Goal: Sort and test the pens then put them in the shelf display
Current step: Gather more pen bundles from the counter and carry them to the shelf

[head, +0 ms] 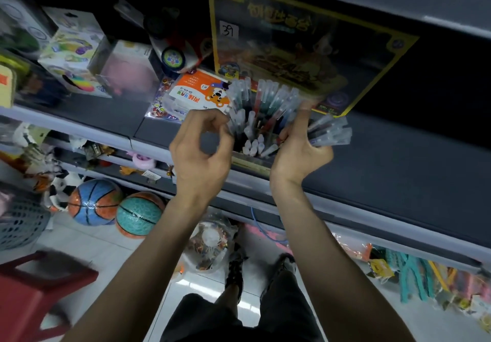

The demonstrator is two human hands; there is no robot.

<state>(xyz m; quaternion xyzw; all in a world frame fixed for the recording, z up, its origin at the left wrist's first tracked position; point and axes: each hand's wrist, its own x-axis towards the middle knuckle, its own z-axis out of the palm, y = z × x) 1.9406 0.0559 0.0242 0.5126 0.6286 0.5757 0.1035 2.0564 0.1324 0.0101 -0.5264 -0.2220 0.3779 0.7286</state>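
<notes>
Pens: a crowded stand of clear-capped pens, upright and fanned outward, between the left hand and the right hand. Red, dark and bluish barrels show through, blurred.
Display box: holds the pens. Only its yellowish front edge shows, between the two wrists, at the front lip of the shelf.
Shelf: dark deck with a pale grey edge, running away to the right of the right hand.
Left hand: fingers and thumb curled, fingertips at the left side of the stand. Too blurred to tell whether it grasps a pen.
Right hand: grasping a bundle of pens, thumb raised against the right side of the stand.
Bundle of pens: lies sideways, capped ends sticking out to the right of the fingers.
Orange-and-white box: on the shelf, just beyond the left hand.
Yellow-bordered box: large and flat, leaning at the back of the shelf, beyond both hands.
Basketballs: two on the floor, below and left of the left hand.
Red stool: on the floor, well left of the left forearm.
</notes>
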